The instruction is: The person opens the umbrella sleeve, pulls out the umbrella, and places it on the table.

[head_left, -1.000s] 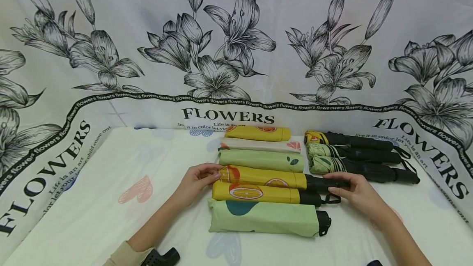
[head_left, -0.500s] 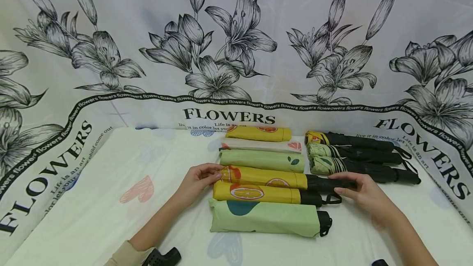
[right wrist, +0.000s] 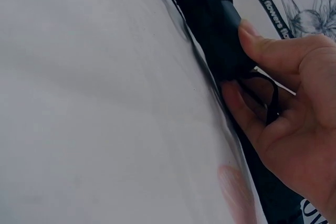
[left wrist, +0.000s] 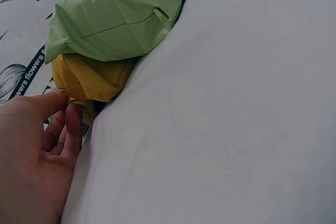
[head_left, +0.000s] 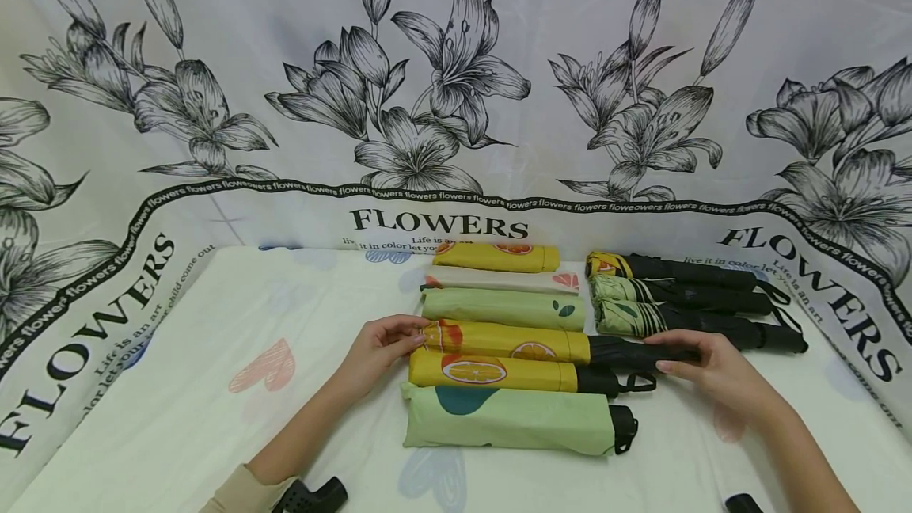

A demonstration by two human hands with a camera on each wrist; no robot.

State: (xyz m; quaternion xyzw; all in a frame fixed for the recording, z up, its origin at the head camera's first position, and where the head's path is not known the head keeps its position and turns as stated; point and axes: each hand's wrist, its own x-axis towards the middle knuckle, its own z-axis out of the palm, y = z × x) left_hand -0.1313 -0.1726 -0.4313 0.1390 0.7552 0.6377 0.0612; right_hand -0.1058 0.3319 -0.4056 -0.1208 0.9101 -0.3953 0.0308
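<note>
In the head view, a folding umbrella [head_left: 623, 351] shows its black end out of a yellow sleeve [head_left: 492, 340] printed with orange slices. My left hand [head_left: 374, 351] pinches the sleeve's closed left end between thumb and fingers. At the other end, my right hand [head_left: 716, 374] grips the umbrella's black handle; the right wrist view shows thumb and fingers about the handle [right wrist: 228, 40], with a black strap loop [right wrist: 274, 95] beside the palm. Just nearer lies another sleeved yellow umbrella [head_left: 492, 371], and nearest a wider green one [head_left: 513, 422] with a black end.
Behind the pulled umbrella lie a flat green sleeve [head_left: 499, 309], a pale sleeve [head_left: 499, 280] and a yellow sleeve [head_left: 527, 258]. Bare folded umbrellas with black ends [head_left: 734, 331] are stacked at the back right. A white heart-print cloth [head_left: 178, 418] covers the table; a flower-print curtain [head_left: 541, 157] stands behind.
My right hand has moved right, drawing more of the black umbrella out of the yellow sleeve. The left hand keeps its pinch on the sleeve's end.
</note>
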